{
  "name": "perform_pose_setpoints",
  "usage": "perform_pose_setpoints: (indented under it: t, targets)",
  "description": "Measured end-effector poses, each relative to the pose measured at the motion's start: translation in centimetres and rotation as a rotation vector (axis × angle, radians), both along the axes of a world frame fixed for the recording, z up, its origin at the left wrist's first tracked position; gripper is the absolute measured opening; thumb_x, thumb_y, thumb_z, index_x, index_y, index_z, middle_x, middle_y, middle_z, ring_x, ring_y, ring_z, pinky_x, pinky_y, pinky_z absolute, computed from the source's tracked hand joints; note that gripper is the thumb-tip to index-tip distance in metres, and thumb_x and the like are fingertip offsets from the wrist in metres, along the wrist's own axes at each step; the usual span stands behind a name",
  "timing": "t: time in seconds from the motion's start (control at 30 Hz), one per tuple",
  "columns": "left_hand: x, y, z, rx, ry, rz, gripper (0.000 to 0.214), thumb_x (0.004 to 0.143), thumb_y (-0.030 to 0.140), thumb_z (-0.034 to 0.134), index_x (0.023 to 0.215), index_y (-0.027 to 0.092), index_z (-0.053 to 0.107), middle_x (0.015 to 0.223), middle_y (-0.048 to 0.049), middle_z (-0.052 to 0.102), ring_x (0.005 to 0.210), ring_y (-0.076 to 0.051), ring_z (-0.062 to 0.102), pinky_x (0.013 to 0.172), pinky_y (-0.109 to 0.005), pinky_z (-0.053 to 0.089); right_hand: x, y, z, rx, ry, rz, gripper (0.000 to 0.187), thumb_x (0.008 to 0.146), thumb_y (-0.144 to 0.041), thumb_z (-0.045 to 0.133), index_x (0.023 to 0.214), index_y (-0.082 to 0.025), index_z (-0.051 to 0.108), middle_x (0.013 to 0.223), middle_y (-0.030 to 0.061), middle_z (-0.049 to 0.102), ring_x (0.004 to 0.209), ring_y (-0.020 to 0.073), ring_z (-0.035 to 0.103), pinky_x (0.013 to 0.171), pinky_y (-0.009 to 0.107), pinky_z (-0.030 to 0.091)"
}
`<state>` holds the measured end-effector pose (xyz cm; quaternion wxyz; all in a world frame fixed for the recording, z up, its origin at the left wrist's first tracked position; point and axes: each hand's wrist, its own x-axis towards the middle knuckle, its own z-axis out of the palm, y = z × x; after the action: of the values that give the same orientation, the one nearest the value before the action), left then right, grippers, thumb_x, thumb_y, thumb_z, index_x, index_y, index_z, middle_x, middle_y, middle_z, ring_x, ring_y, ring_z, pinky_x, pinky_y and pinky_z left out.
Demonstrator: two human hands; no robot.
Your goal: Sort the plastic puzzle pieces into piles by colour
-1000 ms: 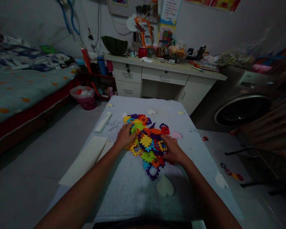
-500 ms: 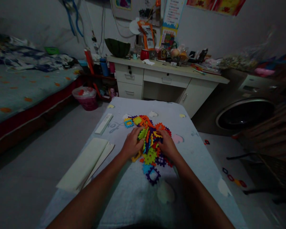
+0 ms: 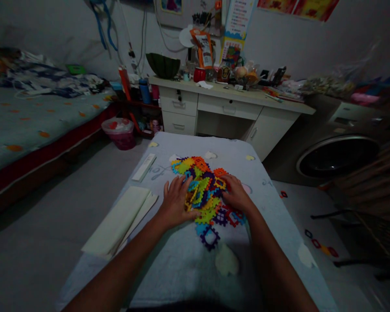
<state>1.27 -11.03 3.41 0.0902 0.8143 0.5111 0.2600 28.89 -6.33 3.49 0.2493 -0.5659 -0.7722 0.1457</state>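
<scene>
A heap of colourful toothed plastic building pieces [image 3: 203,195] lies on the cloth-covered table [image 3: 178,268]. Some are square frames, among them a purple frame [image 3: 209,238] at the near end. Against the heap's left side rests my left hand [image 3: 175,203], fingers spread and thumb apart, with no piece gripped. My right hand [image 3: 236,193] is at the right side, its fingers and thumb apart, its fingertips by a yellow frame piece [image 3: 219,183]. The fingers of that hand partly cover the pieces beneath.
Folded pale cloth or paper [image 3: 117,221] and a slim white box [image 3: 144,167] lie along the table's left side. More pieces [image 3: 321,245] are on the floor at right, near a chair [image 3: 370,234]. A cluttered desk [image 3: 227,108] and a washing machine [image 3: 338,138] stand beyond.
My left hand has opened and drawn slightly left and down. My right hand has shifted a little to the right. The pieces between them have slumped into a flatter, wider heap.
</scene>
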Motion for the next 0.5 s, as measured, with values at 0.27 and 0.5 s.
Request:
perform_pose_setpoints:
  t: [0.27,0.5]
  targets:
    - [-1.0,-0.5,-2.7,-0.045,0.004,-0.011,0.103,0.067,0.067,0.072,0.151,0.023,0.030,0.149,-0.0186,0.038,0.137,-0.039,0.035,0.111,-0.055,0.030,0.7,0.2,-3.5,0.077,0.004,-0.180,0.050,0.079,-0.020,0.049,0.128,-0.016,0.057,0.134,0.0155,0.054,0.125,0.0302,0.045,0.108,0.049,0.034]
    - [-0.8,-0.8,-3.2,-0.038,-0.021,-0.024,0.103,0.069,0.071,0.069,0.152,0.026,0.029,0.151,-0.0167,0.036,0.140,-0.039,0.032,0.113,-0.056,0.026,0.9,0.1,-3.6,0.087,0.006,-0.119,0.048,0.081,-0.021,0.046,0.127,-0.015,0.057,0.132,0.0146,0.057,0.123,0.0290,0.048,0.107,0.047,0.036]
